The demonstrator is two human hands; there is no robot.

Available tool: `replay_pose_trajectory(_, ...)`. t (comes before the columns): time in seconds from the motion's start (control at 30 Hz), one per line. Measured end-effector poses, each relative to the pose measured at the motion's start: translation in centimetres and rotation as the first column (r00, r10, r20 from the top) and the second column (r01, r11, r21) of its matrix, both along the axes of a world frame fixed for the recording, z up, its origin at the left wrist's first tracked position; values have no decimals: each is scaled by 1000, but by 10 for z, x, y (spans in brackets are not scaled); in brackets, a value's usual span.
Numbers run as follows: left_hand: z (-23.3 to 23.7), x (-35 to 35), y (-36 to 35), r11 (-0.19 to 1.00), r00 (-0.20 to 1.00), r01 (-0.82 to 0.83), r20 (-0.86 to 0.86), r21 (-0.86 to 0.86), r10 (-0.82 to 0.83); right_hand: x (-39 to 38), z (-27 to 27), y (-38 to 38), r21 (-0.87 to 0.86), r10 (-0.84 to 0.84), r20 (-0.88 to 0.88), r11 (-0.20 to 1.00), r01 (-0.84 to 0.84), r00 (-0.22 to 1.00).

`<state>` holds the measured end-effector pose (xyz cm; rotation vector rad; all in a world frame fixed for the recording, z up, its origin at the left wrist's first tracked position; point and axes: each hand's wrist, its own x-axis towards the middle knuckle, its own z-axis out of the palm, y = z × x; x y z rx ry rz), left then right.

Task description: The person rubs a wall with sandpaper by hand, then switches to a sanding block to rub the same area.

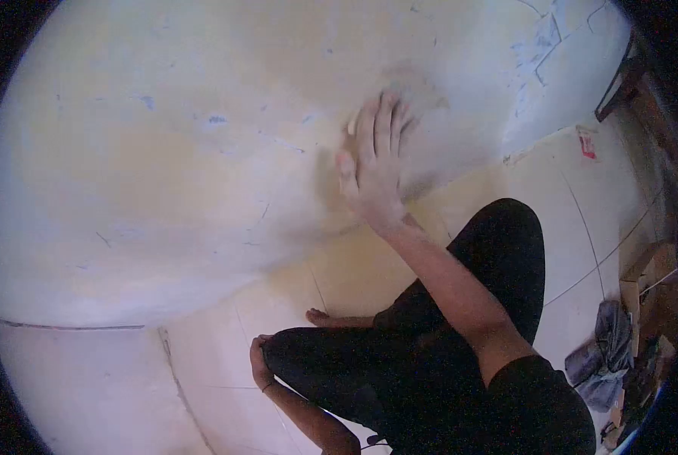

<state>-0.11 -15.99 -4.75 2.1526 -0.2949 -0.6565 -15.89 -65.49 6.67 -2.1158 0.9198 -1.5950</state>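
My right hand [378, 155] lies against the pale, scuffed wall [179, 167], its back toward me. Its fingers are stretched out and the thumb stands apart. Whitish dust coats the skin. A small pale edge shows beside the index finger; whether it belongs to something under the palm I cannot make out. Just above the fingertips is a smudged brownish patch [422, 95] on the wall. Lower down, my left hand [260, 362] rests over my bent knee [301, 349] in black trousers, with no object visible in it and the fingers partly hidden.
I sit on a light tiled floor [210, 371] close to the wall, legs folded, one bare foot [339, 320] near its base. To the right are a dark plastic bundle [603, 356] and a cardboard box [654, 284]. A red-and-white label [587, 144] lies near the wall's right end.
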Motion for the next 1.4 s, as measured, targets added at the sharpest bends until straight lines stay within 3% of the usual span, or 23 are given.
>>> replay_pose_trajectory(0.03, 0, -3, -6, 998, 998, 49, 38, 29, -50, -3, 12, -8, -44, -14, 45, 999, 16, 999)
replay_pose_trajectory(0.13, -13, -1, -5, 923, 952, -233, -268, -307, 151, 4, -50, 3, -22, 77, -241, 996, -85, 967)
replay_pose_trajectory(0.2, -15, 10, -5, 1000, 999, 18, -49, -21, -19, 11, -95, 20, -20, 65, -258, 997, -73, 964)
replay_pose_trajectory(0.23, -28, 24, 8, 996, 993, -72, -96, -58, 66, 14, -107, 28, -5, 57, -263, 998, -61, 963)
replay_pose_trajectory(0.27, -42, 37, 21, 982, 978, -164, -142, -95, 150, 17, -90, 27, 10, 60, -168, 998, -59, 984)
replay_pose_trajectory(0.33, -40, 32, 32, 991, 993, -74, -102, -108, 63, 11, -24, 20, 52, 82, 0, 995, -82, 997)
replay_pose_trajectory(0.37, -40, 24, 33, 993, 996, -32, -88, -115, 22, 8, -4, 17, 22, 58, 1, 998, -58, 998)
replay_pose_trajectory(0.4, -13, 3, 5, 946, 941, -254, -279, -204, 192, 4, 16, 8, -22, 29, 5, 999, -29, 1000)
replay_pose_trajectory(0.43, -20, 7, 9, 958, 959, -201, -242, -206, 150, 1, 26, 1, -73, -3, 12, 997, 4, 1000)
replay_pose_trajectory(0.47, -22, 11, 9, 966, 974, -147, -203, -212, 104, 2, 11, 2, -53, 45, -76, 997, -49, 996)
replay_pose_trajectory(0.53, -12, 11, -3, 964, 953, 167, 217, 206, -211, 9, -47, 15, -1, 150, -241, 988, -155, 959)
replay_pose_trajectory(0.57, -13, 5, -9, 1000, 995, 18, 93, 8, -18, 9, -64, 22, -1, 158, -223, 987, -162, 962)
replay_pose_trajectory(0.63, -9, -1, -11, 899, 933, -334, -237, -285, 272, 12, -86, 39, 22, 168, -173, 986, -166, 971)
replay_pose_trajectory(0.73, 31, -22, -39, 947, 955, -269, -173, -174, 240, 4, 3, 23, -12, 166, -62, 986, -167, 984)
replay_pose_trajectory(0.83, 15, -16, -27, 966, 974, -201, -138, -165, 179, 0, 22, -2, -80, 95, -91, 992, -102, 991)
replay_pose_trajectory(0.93, 7, -15, -24, 971, 978, -181, -137, -160, 160, 16, -84, 17, -75, 135, -228, 985, -156, 964)
replay_pose_trajectory(1.03, 7, -13, -23, 968, 977, -187, -138, -169, 165, 16, -84, 40, 24, 99, -147, 995, -97, 984)
replay_pose_trajectory(1.13, 9, -15, -20, 962, 974, -203, -141, -182, 179, 1, 13, 11, -11, 149, -48, 989, -150, 988)
replay_pose_trajectory(1.23, 9, -14, -22, 965, 975, -192, -144, -179, 167, 0, 14, -3, -40, 126, -41, 991, -127, 991)
replay_pose_trajectory(1.3, 6, -14, -22, 970, 979, -176, -137, -168, 154, 4, -70, 14, -43, 152, -206, 986, -164, 967)
replay_pose_trajectory(1.33, 6, -16, -23, 970, 979, -175, -134, -166, 154, 0, -73, 21, -34, 167, -283, 982, -184, 944)
replay_pose_trajectory(1.4, 4, -15, -20, 969, 979, -176, -137, -172, 153, 12, -83, 31, 15, 125, -140, 992, -124, 982)
